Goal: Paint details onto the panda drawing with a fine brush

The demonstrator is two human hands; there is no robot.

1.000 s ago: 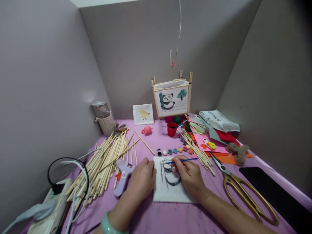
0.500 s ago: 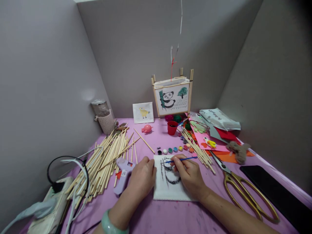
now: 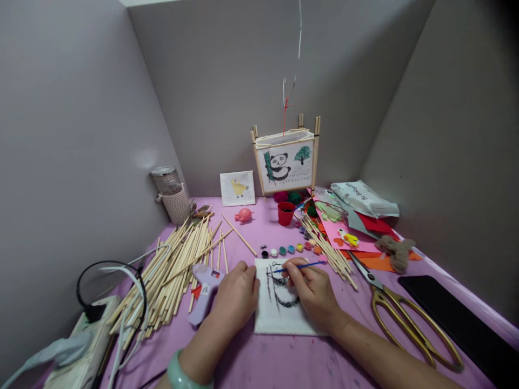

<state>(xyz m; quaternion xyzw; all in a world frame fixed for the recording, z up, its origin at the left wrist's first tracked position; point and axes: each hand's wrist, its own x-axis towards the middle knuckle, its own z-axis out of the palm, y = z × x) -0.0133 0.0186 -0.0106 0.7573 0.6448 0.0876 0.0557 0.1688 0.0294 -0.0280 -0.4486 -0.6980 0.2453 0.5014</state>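
Observation:
My right hand (image 3: 310,292) pinches a thin blue paintbrush (image 3: 302,266), its tip at the upper left of a small white canvas (image 3: 267,321). Black painted strokes on the canvas outline a panda-like figure beside an upright stem, partly covered by my right hand. Curled at the canvas's left edge, my left hand (image 3: 237,292) grips it; its fingertips are mostly hidden. A row of small paint pots (image 3: 283,250) in several colours lies just beyond the canvas. Right beside my left hand is a lilac glue gun (image 3: 205,292).
Wooden sticks (image 3: 178,270) are heaped on the left, near a power strip (image 3: 77,340) with cables. A red cup (image 3: 286,214) stands behind the paints. Gold-handled scissors (image 3: 399,319) and a black phone (image 3: 454,319) lie right. A panda-painted lantern (image 3: 298,167) stands at the back.
The brush tip has shifted slightly left and down over the panda's head, with my right hand moving a little. My left hand stays at the canvas edge.

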